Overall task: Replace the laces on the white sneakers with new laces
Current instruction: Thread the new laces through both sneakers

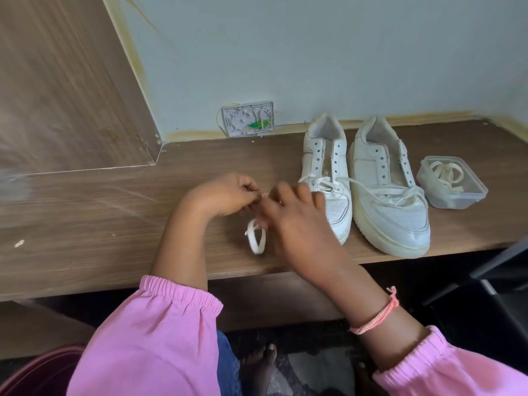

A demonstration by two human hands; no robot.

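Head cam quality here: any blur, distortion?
Head view: right hand motion-blurred at the fingers, left hand sharper; wood panel smeared toward the left edge, wide-angle bend in the desk edge; sneakers sharp, soft even light.

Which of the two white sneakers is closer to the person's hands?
The left-hand white leather sneaker: the right hand overlaps its toe. The other white sneaker stands further right, beside the clear plastic box of laces.
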